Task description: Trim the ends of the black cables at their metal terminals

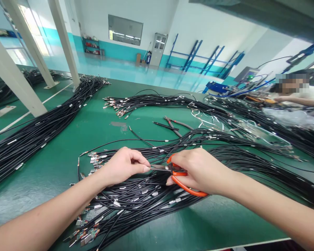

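My right hand (196, 169) is wrapped around the orange handles of a pair of scissors (189, 190), whose blades point left. At the blade tips, my left hand (127, 165) pinches thumb against forefinger. Whatever lies in that pinch is too small to make out. Below both hands spreads a bundle of black cables (138, 195) with white labels and metal connector ends (87, 235) at the left. More black cables (214, 137) run just behind the hands toward the right.
Pliers (174, 125) and a black pen-like tool (162, 125) lie on the green table (102, 129) beyond the hands. A thick cable bundle (54, 118) runs along the left, near white posts (65, 42). Another person (298, 90) sits at the far right.
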A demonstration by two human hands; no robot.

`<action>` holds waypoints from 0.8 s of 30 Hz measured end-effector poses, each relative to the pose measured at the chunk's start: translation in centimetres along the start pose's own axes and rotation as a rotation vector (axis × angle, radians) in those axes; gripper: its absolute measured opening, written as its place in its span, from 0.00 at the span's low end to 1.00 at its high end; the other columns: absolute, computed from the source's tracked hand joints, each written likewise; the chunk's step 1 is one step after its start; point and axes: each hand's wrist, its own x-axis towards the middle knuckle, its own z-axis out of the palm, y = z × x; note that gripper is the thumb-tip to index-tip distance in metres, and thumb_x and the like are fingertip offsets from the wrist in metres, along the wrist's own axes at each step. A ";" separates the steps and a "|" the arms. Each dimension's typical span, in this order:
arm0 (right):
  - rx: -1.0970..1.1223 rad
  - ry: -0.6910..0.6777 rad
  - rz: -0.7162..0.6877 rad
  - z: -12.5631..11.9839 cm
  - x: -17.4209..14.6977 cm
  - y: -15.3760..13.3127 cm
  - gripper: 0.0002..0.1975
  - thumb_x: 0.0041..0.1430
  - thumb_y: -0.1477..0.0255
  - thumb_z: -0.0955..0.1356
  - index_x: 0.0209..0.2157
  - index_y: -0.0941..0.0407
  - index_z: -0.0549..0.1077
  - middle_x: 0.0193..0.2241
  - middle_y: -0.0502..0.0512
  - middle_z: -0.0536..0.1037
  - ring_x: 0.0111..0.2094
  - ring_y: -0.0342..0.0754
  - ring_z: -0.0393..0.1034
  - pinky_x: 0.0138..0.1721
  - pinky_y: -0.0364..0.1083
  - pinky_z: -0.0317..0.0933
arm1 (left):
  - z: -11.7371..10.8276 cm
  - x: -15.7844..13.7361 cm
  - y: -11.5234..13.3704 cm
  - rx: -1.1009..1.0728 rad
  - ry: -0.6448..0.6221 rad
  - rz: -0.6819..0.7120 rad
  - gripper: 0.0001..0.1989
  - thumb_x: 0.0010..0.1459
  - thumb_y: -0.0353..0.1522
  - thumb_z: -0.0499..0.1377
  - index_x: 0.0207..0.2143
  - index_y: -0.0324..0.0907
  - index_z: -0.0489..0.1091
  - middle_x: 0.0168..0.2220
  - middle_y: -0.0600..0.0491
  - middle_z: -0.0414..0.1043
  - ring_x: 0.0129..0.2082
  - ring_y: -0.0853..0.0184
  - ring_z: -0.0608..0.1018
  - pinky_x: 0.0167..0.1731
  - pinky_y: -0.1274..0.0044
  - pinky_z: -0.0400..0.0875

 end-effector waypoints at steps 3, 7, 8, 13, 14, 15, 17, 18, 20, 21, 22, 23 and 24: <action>-0.033 -0.008 -0.021 0.2 0.2 0.1 0.20 0.55 0.56 0.62 0.21 0.58 0.67 0.19 0.53 0.72 0.20 0.43 0.65 0.20 0.40 0.47 | 0.0 -0.1 0.0 -0.008 -0.004 -0.008 0.04 0.45 0.30 0.60 0.24 0.37 0.73 0.25 0.54 0.71 0.25 0.71 0.69 0.27 0.79 0.62; -0.064 0.008 -0.044 0.4 0.0 0.3 0.21 0.54 0.56 0.63 0.19 0.58 0.66 0.19 0.51 0.72 0.20 0.42 0.65 0.20 0.40 0.47 | 0.1 -0.1 0.1 -0.014 -0.012 -0.016 0.04 0.45 0.29 0.59 0.24 0.38 0.73 0.25 0.55 0.70 0.25 0.71 0.69 0.27 0.79 0.62; -0.071 0.012 -0.048 0.4 0.0 0.3 0.21 0.54 0.56 0.63 0.19 0.58 0.66 0.18 0.51 0.72 0.19 0.43 0.65 0.20 0.40 0.47 | 0.1 -0.1 0.1 -0.020 -0.014 -0.023 0.04 0.44 0.29 0.59 0.24 0.38 0.73 0.25 0.55 0.70 0.25 0.71 0.69 0.27 0.79 0.62; -0.144 0.040 -0.075 0.5 0.0 0.2 0.21 0.55 0.56 0.62 0.19 0.58 0.66 0.17 0.51 0.71 0.19 0.43 0.66 0.19 0.41 0.46 | 0.0 -0.1 0.1 -0.043 -0.011 -0.045 0.04 0.44 0.29 0.59 0.23 0.38 0.73 0.24 0.55 0.70 0.25 0.71 0.68 0.27 0.79 0.61; -0.161 0.047 -0.080 0.5 0.0 0.2 0.21 0.55 0.56 0.62 0.19 0.58 0.66 0.17 0.51 0.71 0.19 0.43 0.65 0.19 0.41 0.45 | 0.0 -0.1 0.1 -0.052 -0.010 -0.049 0.04 0.44 0.29 0.59 0.23 0.38 0.73 0.24 0.55 0.70 0.25 0.71 0.68 0.27 0.79 0.61; -0.177 0.051 -0.084 0.5 0.0 0.2 0.21 0.55 0.56 0.63 0.19 0.58 0.65 0.17 0.51 0.71 0.18 0.43 0.65 0.19 0.42 0.45 | 0.0 -0.1 0.1 -0.062 -0.009 -0.053 0.04 0.44 0.29 0.59 0.23 0.38 0.73 0.24 0.55 0.70 0.25 0.71 0.68 0.27 0.79 0.61; -0.200 0.053 -0.085 0.6 0.0 0.3 0.20 0.54 0.57 0.63 0.19 0.58 0.65 0.17 0.51 0.71 0.18 0.44 0.66 0.19 0.42 0.44 | 0.0 -0.2 0.1 -0.076 -0.005 -0.057 0.03 0.44 0.28 0.60 0.23 0.37 0.73 0.25 0.55 0.69 0.25 0.72 0.68 0.27 0.79 0.61; -0.206 0.057 -0.086 0.6 0.0 0.3 0.20 0.54 0.57 0.63 0.19 0.58 0.65 0.17 0.51 0.71 0.18 0.44 0.66 0.19 0.42 0.44 | 0.0 -0.2 0.1 -0.081 -0.003 -0.057 0.03 0.44 0.28 0.60 0.23 0.37 0.73 0.25 0.55 0.69 0.25 0.72 0.68 0.27 0.80 0.61; -0.205 0.071 -0.088 0.8 0.0 0.4 0.21 0.56 0.56 0.62 0.19 0.58 0.65 0.17 0.51 0.71 0.18 0.44 0.66 0.19 0.42 0.44 | 0.0 -0.2 0.1 -0.091 -0.002 -0.056 0.03 0.43 0.28 0.60 0.24 0.37 0.73 0.25 0.55 0.69 0.25 0.72 0.68 0.27 0.80 0.60; -0.199 0.080 -0.090 0.9 0.0 0.5 0.22 0.57 0.56 0.60 0.19 0.58 0.65 0.17 0.52 0.71 0.18 0.44 0.66 0.19 0.42 0.44 | 0.0 -0.2 0.0 -0.098 -0.003 -0.055 0.03 0.43 0.28 0.60 0.24 0.37 0.73 0.25 0.55 0.69 0.25 0.72 0.68 0.27 0.80 0.60; -0.191 0.087 -0.091 1.0 0.0 0.5 0.23 0.58 0.56 0.59 0.19 0.58 0.65 0.17 0.52 0.71 0.18 0.44 0.66 0.19 0.42 0.45 | 0.0 -0.2 0.0 -0.106 -0.004 -0.054 0.03 0.43 0.28 0.60 0.24 0.36 0.73 0.25 0.55 0.69 0.25 0.72 0.68 0.27 0.80 0.60; -0.180 0.090 -0.091 1.1 0.0 0.6 0.24 0.59 0.56 0.57 0.19 0.59 0.65 0.17 0.53 0.71 0.18 0.45 0.66 0.19 0.42 0.45 | 0.0 -0.2 -0.1 -0.113 -0.007 -0.051 0.03 0.43 0.28 0.60 0.24 0.36 0.73 0.25 0.55 0.69 0.25 0.72 0.68 0.27 0.80 0.60; -0.165 0.091 -0.087 1.2 0.0 0.6 0.25 0.59 0.56 0.56 0.19 0.59 0.65 0.17 0.53 0.71 0.18 0.45 0.66 0.19 0.42 0.45 | 0.0 -0.1 -0.1 -0.117 -0.007 -0.048 0.03 0.43 0.28 0.60 0.23 0.36 0.73 0.25 0.55 0.69 0.25 0.72 0.68 0.27 0.80 0.60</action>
